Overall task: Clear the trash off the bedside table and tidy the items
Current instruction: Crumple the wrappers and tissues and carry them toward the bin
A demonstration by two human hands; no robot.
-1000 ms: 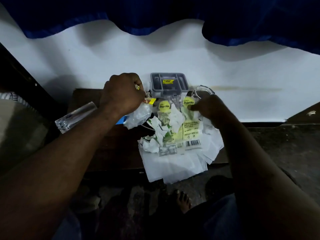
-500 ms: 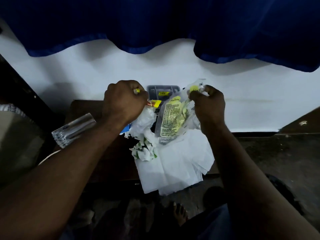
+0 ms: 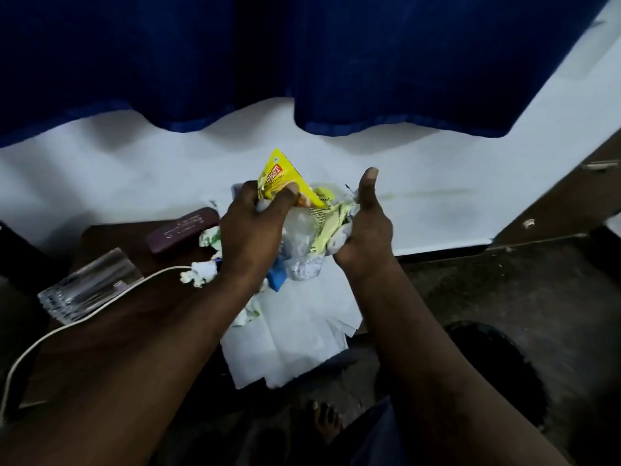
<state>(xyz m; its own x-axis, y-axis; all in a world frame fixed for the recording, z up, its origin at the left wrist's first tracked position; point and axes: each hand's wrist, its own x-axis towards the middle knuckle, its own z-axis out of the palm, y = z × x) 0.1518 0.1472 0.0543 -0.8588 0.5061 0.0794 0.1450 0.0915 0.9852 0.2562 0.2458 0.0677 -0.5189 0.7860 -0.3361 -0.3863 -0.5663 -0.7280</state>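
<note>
Head camera: I see both hands raised over the middle of the dark wooden surface [image 3: 111, 314], pressed together around a bundle of trash. The left hand [image 3: 250, 230] has its fingers [image 3: 291, 191] curled tight on a yellow sachet [image 3: 280, 183] that sticks up above the knuckles; a red label with white lettering shows on it, but I cannot read the word for certain. The right hand [image 3: 364, 230] grips a crumpled clear wrapper [image 3: 324, 227] printed in pale yellow-green, its fingers wrapped behind the plastic and its thumb standing straight up, free of the bundle. The print on that wrapper is too creased to read.

Beneath the hands, white paper sheets [image 3: 295, 338] lie at the surface's near right edge and hang over it. A ball of crumpled paper [image 3: 198, 274] sits just left of the left wrist, with another scrap beyond it. A maroon case [image 3: 183, 233] lies toward the far edge; gold writing runs along it, too small to make out. A clear glass tumbler [image 3: 89, 285] stands at the left edge, and a white cable [image 3: 84, 317] crosses the surface in front of it. Something blue under the left hand is mostly hidden. A grey object behind the hands is almost wholly covered.
</note>
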